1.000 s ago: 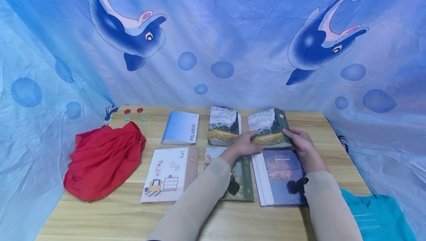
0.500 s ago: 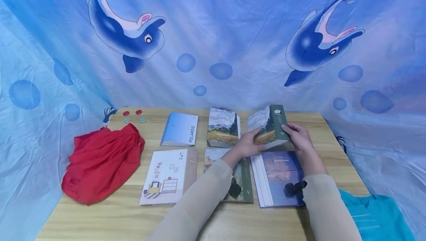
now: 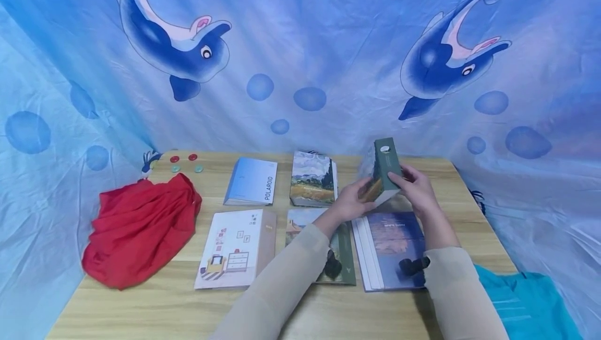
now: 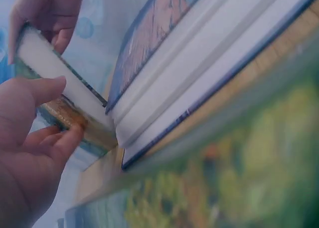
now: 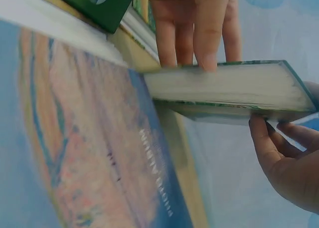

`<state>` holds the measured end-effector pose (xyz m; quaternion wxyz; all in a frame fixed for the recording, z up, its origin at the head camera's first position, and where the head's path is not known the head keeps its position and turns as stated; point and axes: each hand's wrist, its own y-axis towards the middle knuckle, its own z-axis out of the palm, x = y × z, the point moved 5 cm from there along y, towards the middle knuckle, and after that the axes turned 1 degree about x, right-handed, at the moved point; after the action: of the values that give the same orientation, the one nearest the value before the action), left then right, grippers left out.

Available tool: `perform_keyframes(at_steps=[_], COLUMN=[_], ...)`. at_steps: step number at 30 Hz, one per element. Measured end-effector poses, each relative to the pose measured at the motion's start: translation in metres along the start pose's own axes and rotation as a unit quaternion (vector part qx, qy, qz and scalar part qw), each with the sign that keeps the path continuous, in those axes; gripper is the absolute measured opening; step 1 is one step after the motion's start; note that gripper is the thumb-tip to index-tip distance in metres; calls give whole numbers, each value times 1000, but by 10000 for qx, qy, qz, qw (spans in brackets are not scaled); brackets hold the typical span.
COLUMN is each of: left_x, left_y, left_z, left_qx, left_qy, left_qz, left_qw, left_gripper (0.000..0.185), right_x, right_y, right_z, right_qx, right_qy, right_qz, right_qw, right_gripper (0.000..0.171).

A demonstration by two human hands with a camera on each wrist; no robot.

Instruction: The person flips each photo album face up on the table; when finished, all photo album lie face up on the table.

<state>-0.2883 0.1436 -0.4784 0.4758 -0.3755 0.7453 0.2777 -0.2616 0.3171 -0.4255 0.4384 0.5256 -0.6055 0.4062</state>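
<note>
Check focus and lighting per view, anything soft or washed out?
Head view: even, soft light, sharp throughout, faint shadows; the lifted book between left hand and right hand reads clearly. Left wrist view: near green cover badly out of focus, bluish cast. Right wrist view: near purple album soft, book's page edge sharper.
</note>
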Motion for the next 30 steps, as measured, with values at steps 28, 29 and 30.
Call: perform_keyframes(at_steps=[28,29,30], left_x=[-21,-21,-21], left_y=[-10,-11,-11], left_z=[-32,-33,-34], left_qx=[-528,-525,-514], left_qy=[1586,1593,1579], left_qz=[932,894,853], left_qw=[9815,9818,9824], left_gripper=[79,80,80], right_x=[-17,-18,-19], right_y=[1,0,0], right_z=[35,36,36], right_qx=[1249,1342,1413], right_qy=[-274,-285,-324], right_qz=[-360,-366,-367], right_qw=[9911,9899,9888], right_gripper=[73,74,76])
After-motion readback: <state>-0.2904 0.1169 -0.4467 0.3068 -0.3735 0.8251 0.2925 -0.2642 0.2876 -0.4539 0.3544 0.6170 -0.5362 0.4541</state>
